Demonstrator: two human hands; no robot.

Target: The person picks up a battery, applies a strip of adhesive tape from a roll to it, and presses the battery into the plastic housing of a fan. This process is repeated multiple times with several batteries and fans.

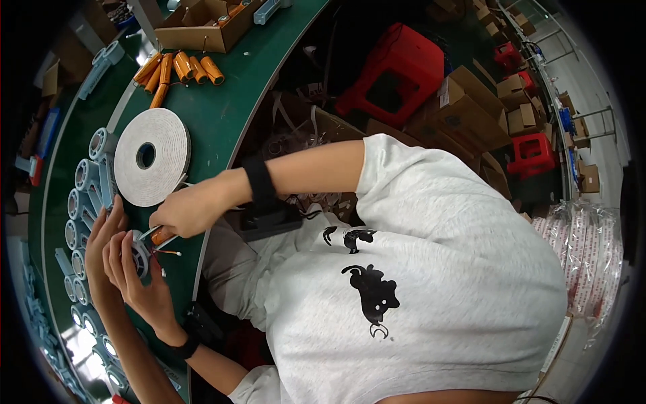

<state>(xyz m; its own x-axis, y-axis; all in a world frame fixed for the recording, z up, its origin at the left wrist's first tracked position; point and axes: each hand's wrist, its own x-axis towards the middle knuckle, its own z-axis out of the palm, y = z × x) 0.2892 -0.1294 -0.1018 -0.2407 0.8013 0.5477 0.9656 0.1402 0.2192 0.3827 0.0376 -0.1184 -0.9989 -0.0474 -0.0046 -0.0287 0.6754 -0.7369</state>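
My left hand has its fingers curled round a pale blue-grey shell with a round, ring-like end. Just above it, my right hand closes with bent fingers over an orange cylindrical battery. Pale narrow edges run on both sides of the battery; whether they are strips or part of the shell, I cannot tell. A thin wire with a small white plug sticks out from beside it. Another person's hand reaches in from the lower edge, right alongside my left hand, partly hidden behind it.
A white tape roll lies on the green table. Several orange batteries lie beyond it, before a cardboard box. Pale blue ring-ended shells line the left. Red stools and cartons stand off to the right.
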